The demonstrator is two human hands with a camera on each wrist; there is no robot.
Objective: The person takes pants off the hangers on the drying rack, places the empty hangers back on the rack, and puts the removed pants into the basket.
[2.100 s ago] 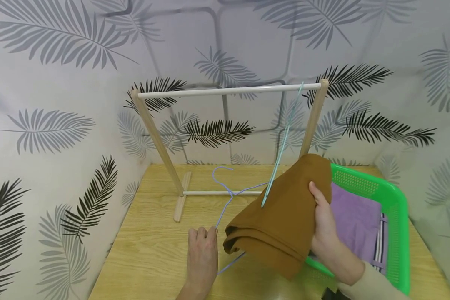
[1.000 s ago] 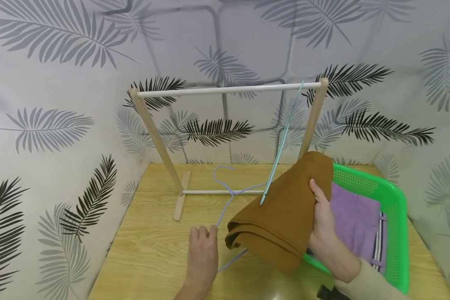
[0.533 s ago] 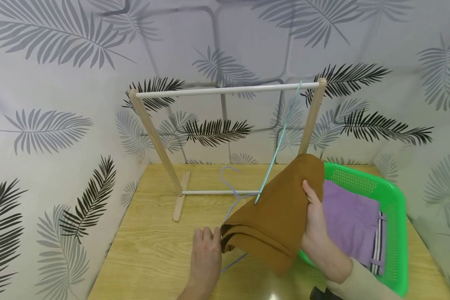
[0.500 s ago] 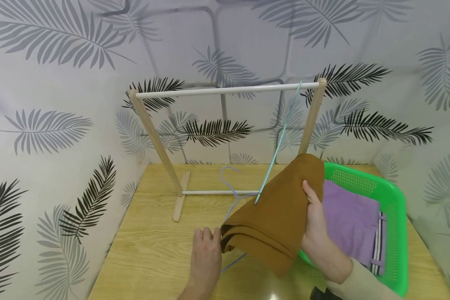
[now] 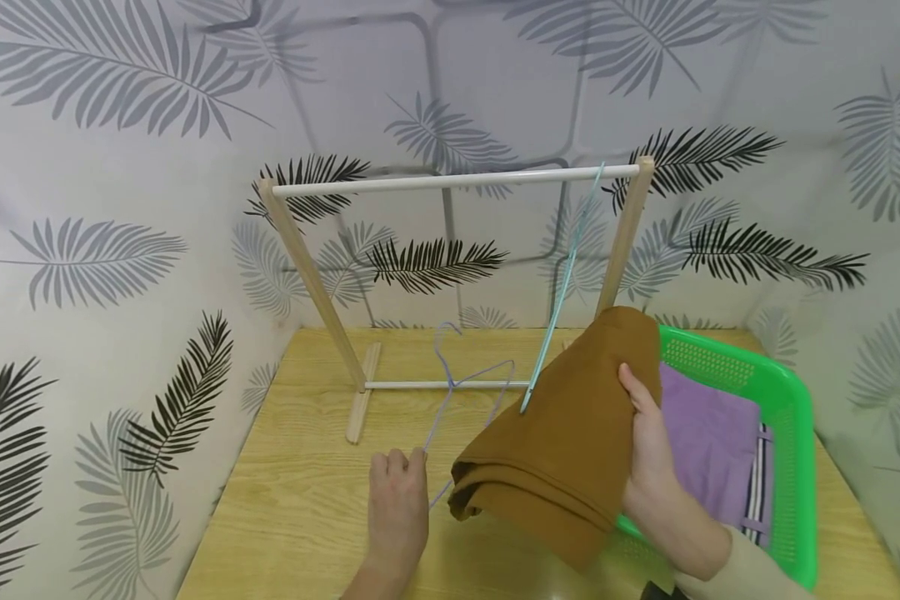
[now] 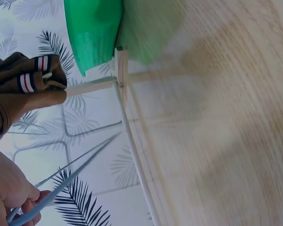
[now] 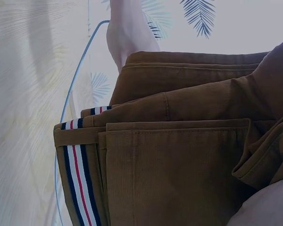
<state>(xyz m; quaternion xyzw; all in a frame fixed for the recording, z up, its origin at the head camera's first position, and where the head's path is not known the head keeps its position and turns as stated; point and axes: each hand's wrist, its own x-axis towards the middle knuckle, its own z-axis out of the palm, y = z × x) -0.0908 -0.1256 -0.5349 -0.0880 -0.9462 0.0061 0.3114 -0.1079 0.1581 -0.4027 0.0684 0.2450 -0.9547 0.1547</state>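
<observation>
My left hand (image 5: 397,508) grips a side of the lavender-blue wire hanger (image 5: 451,384), whose hook points up and away. In the left wrist view the fingers curl round the hanger (image 6: 68,181). My right hand (image 5: 648,462) holds a folded pair of brown pants (image 5: 555,433), thumb on top and fingers hidden beneath. The right wrist view shows the pants' striped inner waistband (image 7: 79,174) and a belt loop. Hanger and pants are close together, the pants to the right. A teal hanger (image 5: 562,292) hangs on the rack's bar, its lower end overlapping the pants.
A clothes rack with a white top bar (image 5: 457,180) and wooden posts (image 5: 311,279) stands at the back of the wooden table (image 5: 292,508). On the right sits a green basket (image 5: 795,467) with folded purple pants (image 5: 708,450) in it. Leaf-patterned walls enclose the table.
The lavender-blue hanger has turned, so its far corner now shows left of the pants. My left hand has shifted slightly left, and my right hand with the pants slightly right.
</observation>
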